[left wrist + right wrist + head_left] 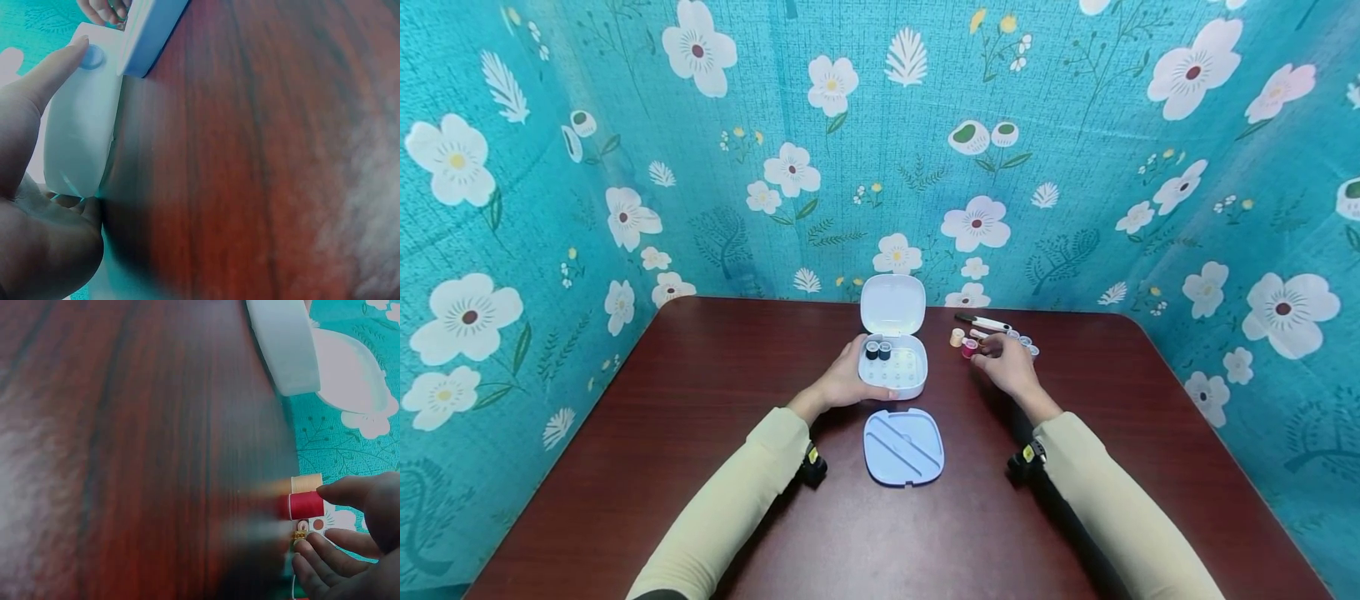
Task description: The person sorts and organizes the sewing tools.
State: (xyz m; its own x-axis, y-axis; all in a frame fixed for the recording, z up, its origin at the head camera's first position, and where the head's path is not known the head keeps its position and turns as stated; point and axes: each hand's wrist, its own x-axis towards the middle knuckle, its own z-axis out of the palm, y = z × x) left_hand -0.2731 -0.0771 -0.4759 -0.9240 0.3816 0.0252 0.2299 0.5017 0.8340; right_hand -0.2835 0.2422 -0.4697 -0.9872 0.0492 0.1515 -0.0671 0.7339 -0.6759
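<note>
"So, what does your left hand (842,379) have hold of?"

"The white box (910,392); I grip it from its left, my thumb laid along its front wall beside the small round knob (94,57), my fingers round the far side; the box sits on the brown worktop (700,392), its lid (892,307) raised at the back."

"And inside the box?"

"Two dark spools (872,352), side by side, in the back left part of the box; pegs (897,365) show in rows across the rest of its floor."

"Where's your right hand (1011,367)?"

"Out to the right of the box, partly open, thumb and fingers parted about the red spool (306,506); my thumb tip is at the spool's end, though I cannot tell whether it presses there; my other fingertips are apart from the spool, close to a small gold-coloured piece (300,535)."

"So the red spool is where?"

"On the worktop, right of the box; a cream spool (957,337) is just beside it, on the side nearer the box; farther right of the box, past my fingers, are more spools (1025,341), partly hidden; a slim dark-and-white tool (992,323) lies to the right of the box too, farther back than the red spool."

"And nearer you?"

"A lilac-blue panel (904,447) with diagonal ridges, flat in front of the box; behind the box hangs a teal flowered cloth (880,125)."
</note>
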